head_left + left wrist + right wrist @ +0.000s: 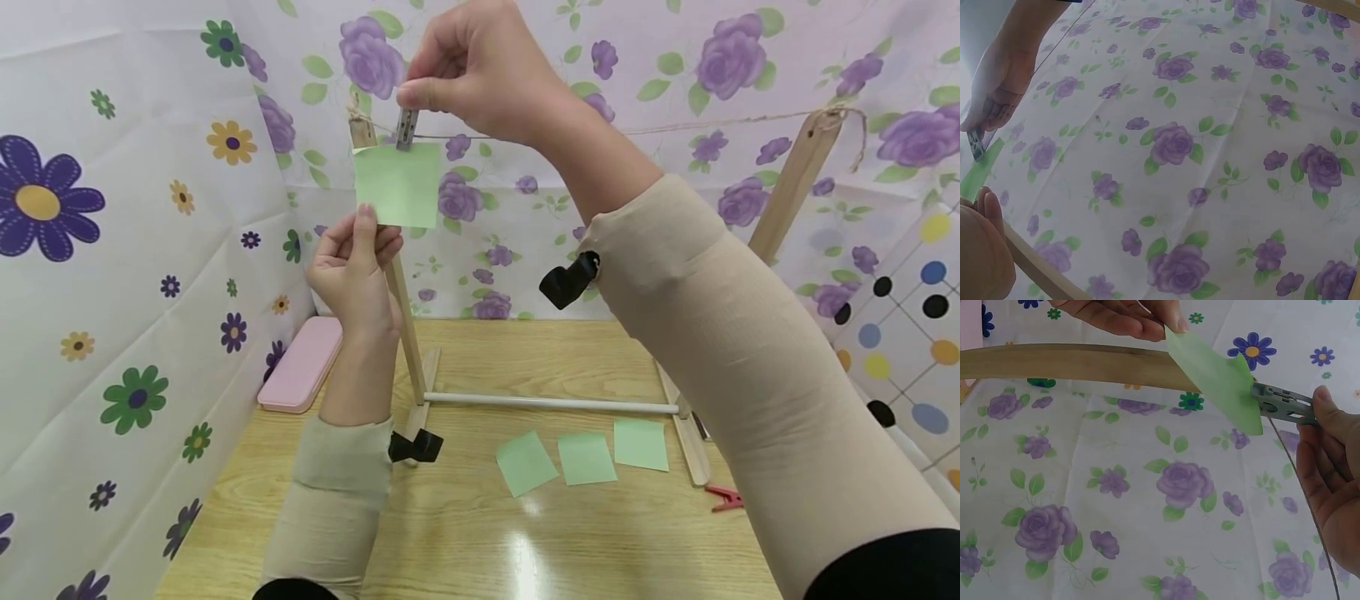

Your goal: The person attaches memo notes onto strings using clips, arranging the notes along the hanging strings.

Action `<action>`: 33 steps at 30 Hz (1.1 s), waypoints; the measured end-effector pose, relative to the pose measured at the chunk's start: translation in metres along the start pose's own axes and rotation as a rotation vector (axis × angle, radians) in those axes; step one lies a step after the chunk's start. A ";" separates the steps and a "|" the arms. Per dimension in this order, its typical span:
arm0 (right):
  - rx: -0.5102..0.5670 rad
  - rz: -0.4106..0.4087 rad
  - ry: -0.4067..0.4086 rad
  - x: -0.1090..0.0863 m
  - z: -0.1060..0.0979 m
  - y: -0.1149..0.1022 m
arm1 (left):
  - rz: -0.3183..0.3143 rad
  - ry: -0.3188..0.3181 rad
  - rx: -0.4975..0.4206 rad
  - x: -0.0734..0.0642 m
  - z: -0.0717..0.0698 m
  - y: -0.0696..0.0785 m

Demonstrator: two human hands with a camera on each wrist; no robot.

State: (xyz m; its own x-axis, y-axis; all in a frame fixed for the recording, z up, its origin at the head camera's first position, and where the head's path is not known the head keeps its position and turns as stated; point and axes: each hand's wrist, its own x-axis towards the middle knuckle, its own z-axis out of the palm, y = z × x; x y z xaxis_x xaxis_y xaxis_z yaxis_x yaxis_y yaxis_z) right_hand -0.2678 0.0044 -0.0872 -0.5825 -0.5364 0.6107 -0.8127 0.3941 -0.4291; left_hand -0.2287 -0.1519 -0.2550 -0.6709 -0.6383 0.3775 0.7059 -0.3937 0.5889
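A green sticky note [399, 187] hangs at the left end of a thin string [660, 129], beside the wooden post top. My right hand [487, 71] pinches a grey clothespin [407, 129], whose jaws sit over the note's upper edge at the string, as the right wrist view also shows for the clothespin [1282, 403]. Below, my left hand [358, 271] pinches the note's lower left corner between thumb and fingers. In the left wrist view the note [982, 172] shows only partly, at the left edge.
Three green notes [587, 458] lie on the wooden table [450, 533]. A red clothespin [724, 498] is at the right, a pink case [302, 364] at the left. The frame has a right post [795, 183] and a white crossbar [551, 403]. Flowered cloth [495, 233] hangs behind.
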 end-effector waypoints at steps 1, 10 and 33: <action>-0.004 0.000 -0.005 0.001 0.000 0.000 | 0.003 -0.001 0.000 0.000 0.000 0.000; -0.090 0.023 -0.055 0.005 0.003 -0.005 | 0.024 -0.016 -0.005 0.002 0.000 -0.002; -0.124 0.045 -0.125 0.007 0.004 -0.003 | -0.005 -0.044 0.008 0.004 -0.003 -0.005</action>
State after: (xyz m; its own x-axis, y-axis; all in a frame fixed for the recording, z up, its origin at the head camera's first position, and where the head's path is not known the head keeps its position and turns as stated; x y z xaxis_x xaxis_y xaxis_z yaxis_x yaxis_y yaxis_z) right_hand -0.2689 -0.0032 -0.0841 -0.6215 -0.6018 0.5015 -0.7827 0.5046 -0.3645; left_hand -0.2339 -0.1545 -0.2588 -0.6837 -0.6065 0.4058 0.7008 -0.3909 0.5967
